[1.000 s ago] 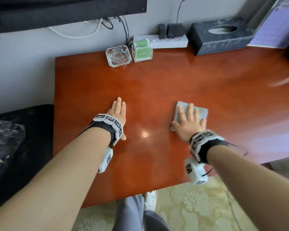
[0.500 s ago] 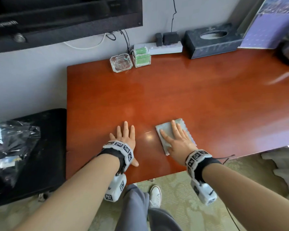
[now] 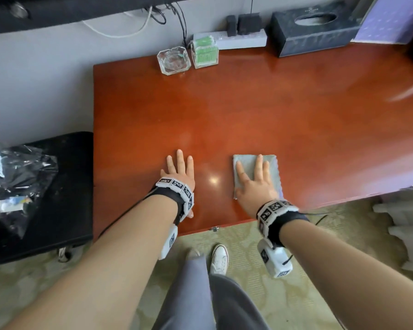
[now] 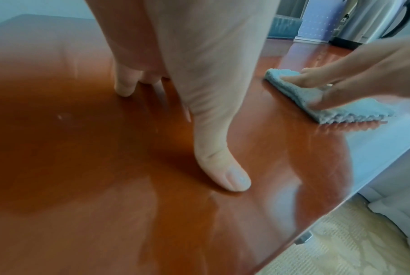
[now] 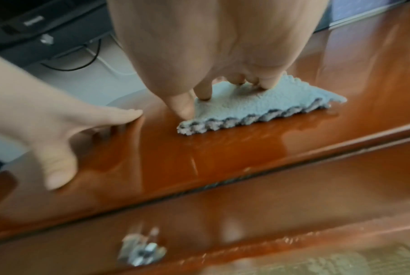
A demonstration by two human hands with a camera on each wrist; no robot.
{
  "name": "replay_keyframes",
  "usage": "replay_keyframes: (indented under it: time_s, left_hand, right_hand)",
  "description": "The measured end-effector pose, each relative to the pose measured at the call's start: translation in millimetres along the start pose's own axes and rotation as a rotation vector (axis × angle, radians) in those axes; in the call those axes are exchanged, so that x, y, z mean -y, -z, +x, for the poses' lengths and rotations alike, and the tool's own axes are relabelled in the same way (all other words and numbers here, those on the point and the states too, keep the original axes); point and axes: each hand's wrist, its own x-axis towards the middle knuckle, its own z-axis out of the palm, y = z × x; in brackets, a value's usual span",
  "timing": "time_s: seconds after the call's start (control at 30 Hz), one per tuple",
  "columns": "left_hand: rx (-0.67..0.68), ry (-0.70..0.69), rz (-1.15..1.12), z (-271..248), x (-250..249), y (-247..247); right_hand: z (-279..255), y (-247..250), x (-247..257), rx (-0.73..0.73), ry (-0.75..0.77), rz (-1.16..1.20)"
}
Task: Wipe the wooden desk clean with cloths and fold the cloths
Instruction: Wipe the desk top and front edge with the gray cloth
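Observation:
A folded grey-blue cloth (image 3: 271, 166) (image 4: 326, 104) (image 5: 253, 104) lies flat on the glossy reddish wooden desk (image 3: 248, 110) near its front edge. My right hand (image 3: 254, 181) (image 5: 213, 61) presses down on the cloth with straight, spread fingers. My left hand (image 3: 180, 169) (image 4: 175, 78) rests flat on the bare wood to the cloth's left, fingers straight and thumb (image 4: 225, 173) out to the side. Neither hand grips anything. Only this one cloth is in view.
At the desk's back edge stand a glass ashtray (image 3: 174, 60), a clear box of green swabs (image 3: 205, 53), a white power strip (image 3: 239, 39) and a dark tissue box (image 3: 312, 29). A black case with a plastic bag (image 3: 17, 177) sits left of the desk. A drawer front (image 5: 246, 214) runs below.
My right hand has slid the cloth toward me and left, then back to the right a little. The left hand stays flat on the wood.

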Motion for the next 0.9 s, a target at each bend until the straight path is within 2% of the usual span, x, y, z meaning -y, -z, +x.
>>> replay_keyframes:
  time_s: [0.07,0.13,0.27,0.47,0.53,0.77,0.9]
  left_hand:
    - [-0.004,-0.009,-0.002,1,1,-2]
    - [-0.026,-0.009,-0.007,4,0,-5]
    - [-0.089,-0.011,0.002,8,0,-11]
    - [-0.140,-0.068,-0.003,13,10,-18]
    - [-0.138,-0.065,0.008,14,10,-19]
    - [-0.138,-0.099,-0.014,18,17,-22]
    - [-0.164,-0.097,0.012,19,15,-23]
  right_hand:
    - [-12,-21,14,-0.023,0.131,-0.162]
    - [-28,-34,25,-0.022,0.201,-0.232]
    - [-42,-49,35,-0.099,0.241,-0.193]
    - [-36,-55,16,-0.170,0.281,-0.208]
    - [-35,-54,1,-0.182,0.236,-0.208]
    - [-31,-29,-87,-0.169,-0.128,-0.107]
    - [-26,-32,-70,-0.190,-0.246,-0.025]
